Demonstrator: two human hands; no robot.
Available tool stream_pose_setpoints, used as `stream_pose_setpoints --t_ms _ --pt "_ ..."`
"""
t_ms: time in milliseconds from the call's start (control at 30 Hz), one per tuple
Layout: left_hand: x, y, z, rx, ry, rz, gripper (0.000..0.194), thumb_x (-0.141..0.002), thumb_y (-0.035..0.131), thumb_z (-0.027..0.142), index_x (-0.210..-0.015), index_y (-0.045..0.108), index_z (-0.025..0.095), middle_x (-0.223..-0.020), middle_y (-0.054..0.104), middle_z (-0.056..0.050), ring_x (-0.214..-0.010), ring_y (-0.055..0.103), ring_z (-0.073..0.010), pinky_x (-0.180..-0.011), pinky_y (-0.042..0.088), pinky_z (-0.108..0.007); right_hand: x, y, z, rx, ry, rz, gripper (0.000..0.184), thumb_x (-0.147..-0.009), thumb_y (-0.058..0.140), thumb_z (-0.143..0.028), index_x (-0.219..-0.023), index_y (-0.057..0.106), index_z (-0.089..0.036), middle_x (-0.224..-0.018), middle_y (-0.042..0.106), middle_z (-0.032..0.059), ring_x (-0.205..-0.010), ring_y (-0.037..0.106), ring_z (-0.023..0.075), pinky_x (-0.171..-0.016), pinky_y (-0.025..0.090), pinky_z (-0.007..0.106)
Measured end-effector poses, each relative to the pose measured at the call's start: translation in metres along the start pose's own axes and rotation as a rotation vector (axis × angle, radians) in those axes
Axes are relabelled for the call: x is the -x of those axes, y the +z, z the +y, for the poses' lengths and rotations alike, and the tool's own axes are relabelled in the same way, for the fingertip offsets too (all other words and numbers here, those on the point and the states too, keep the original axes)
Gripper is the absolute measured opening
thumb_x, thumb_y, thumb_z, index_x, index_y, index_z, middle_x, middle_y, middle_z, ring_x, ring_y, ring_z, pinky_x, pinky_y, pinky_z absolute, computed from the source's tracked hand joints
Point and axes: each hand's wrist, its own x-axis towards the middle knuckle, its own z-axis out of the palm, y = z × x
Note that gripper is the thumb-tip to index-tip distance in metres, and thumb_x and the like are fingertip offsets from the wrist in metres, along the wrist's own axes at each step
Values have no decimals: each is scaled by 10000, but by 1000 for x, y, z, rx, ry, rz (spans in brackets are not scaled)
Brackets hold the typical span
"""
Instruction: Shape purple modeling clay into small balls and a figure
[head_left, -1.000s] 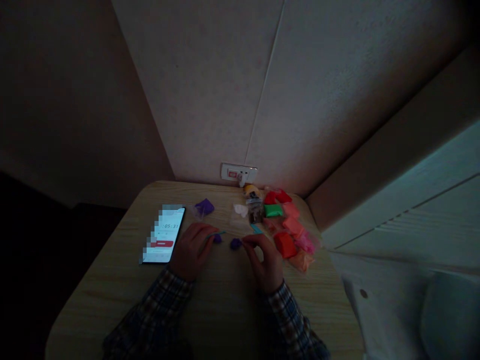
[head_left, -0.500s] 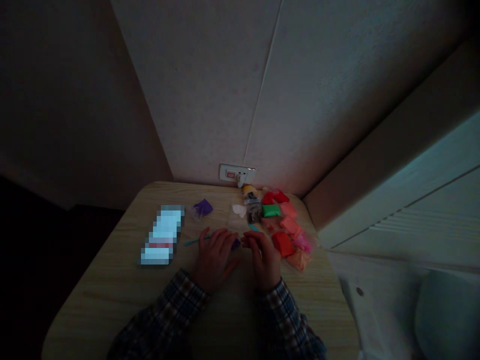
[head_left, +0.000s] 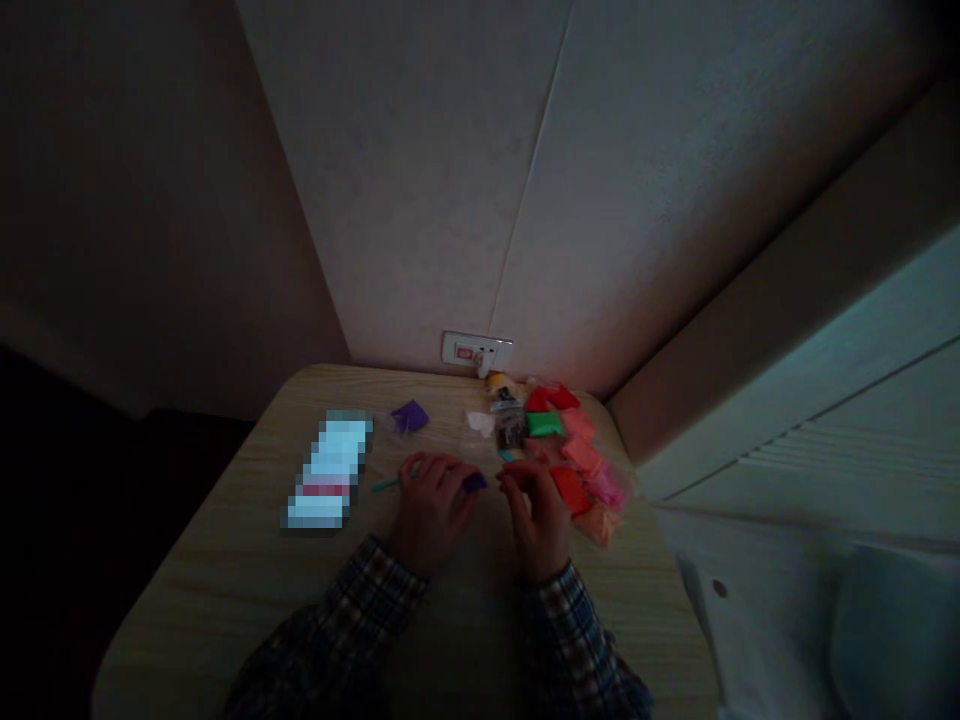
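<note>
My left hand [head_left: 433, 508] is closed at the middle of the table, with a small lump of purple clay [head_left: 475, 483] held at its fingertips. A thin teal stick [head_left: 385, 485] pokes out on the left side of that hand; whether it is gripped or lies beneath cannot be made out. Just to the right, my right hand [head_left: 538, 515] has thumb and fingertips pressed together in a pinch, a little apart from the purple clay. What sits between those fingertips, if anything, is too small and dark to name. Farther back lies a purple clay packet [head_left: 409, 416] in clear wrapping.
A lit phone [head_left: 330, 470] lies on the table's left. Several clay packets, among them a green packet [head_left: 544, 425] and a red-orange packet [head_left: 571, 490], crowd the right side. A white packet [head_left: 480, 424] lies behind my hands, below a wall socket [head_left: 477, 350] with a plug.
My left hand has moved right, toward my right hand, and now holds purple clay that was at my right fingertips. The teal stick now points out to the left.
</note>
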Motion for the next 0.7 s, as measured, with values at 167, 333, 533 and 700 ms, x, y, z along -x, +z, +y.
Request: stream_pose_setpoints --t_ms 167,333,533,700 --pt "-5 -13 -5 468 -77 24 271 -819 481 193 -1077 561 182 -960 596 -70 -861 546 -166 -747 450 -299 2 -2 -5 -45 -5 -28 263 -909 344 -272 -802 565 -177 -596 550 -10 -534 527 114 -518 430 230" --pt "-6 -16 -8 943 -320 20 225 -783 544 256 -973 624 166 -946 634 -74 -850 575 -180 -690 457 -269 1 -1 -6 21 -42 23 93 -802 555 -269 -801 562 -177 -678 582 10 -630 557 141 -584 458 256" --pt "-6 -12 -10 1310 -514 -134 282 -728 619 222 -1008 619 184 -830 664 -31 -724 589 -135 -654 437 -245 2 -1 -9 -123 -19 -139 165 -868 446 -236 -855 600 -179 -701 643 24 -602 597 135 -578 485 255" --pt "-2 -10 -11 1501 -615 -240 278 -714 643 218 -990 625 185 -872 680 -40 -751 617 -143 -709 458 -266 2 -2 -8 -15 -59 -47 77 -798 556 -237 -813 601 -176 -683 611 22 -624 576 148 -582 475 266"
